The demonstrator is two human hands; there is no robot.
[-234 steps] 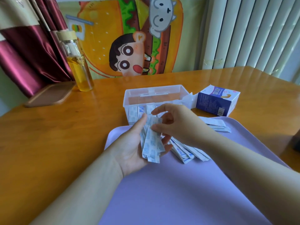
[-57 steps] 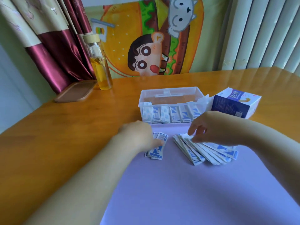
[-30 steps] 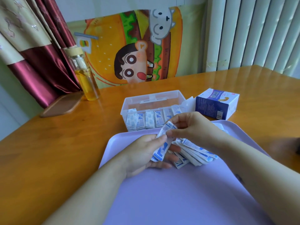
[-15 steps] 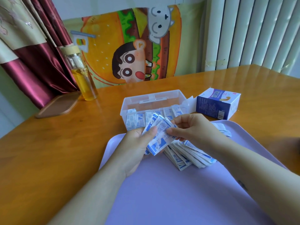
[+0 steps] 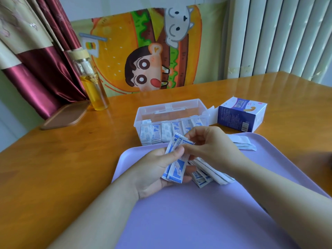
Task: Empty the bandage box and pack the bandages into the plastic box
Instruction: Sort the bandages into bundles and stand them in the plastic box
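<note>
While both work over the lilac tray [image 5: 179, 221] at the bench's [image 5: 62, 168] near edge, left hand [image 5: 152, 169] grips a bandage stack [image 5: 177, 168]; right hand [image 5: 210, 146] pinches its top. Loose bandages [image 5: 210, 172] lie beneath on the tray. Past the tray: plastic box [image 5: 170, 109], packed bandages [image 5: 166, 133] lining its near wall; bandage box [image 5: 239, 117] right of it.

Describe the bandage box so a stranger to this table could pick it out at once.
On the wooden table, look past the far right corner of the purple tray. There, just right of the clear plastic box, lies the bandage box. It alone is cardboard: dark blue and white, with a barcode on its near face.
</note>
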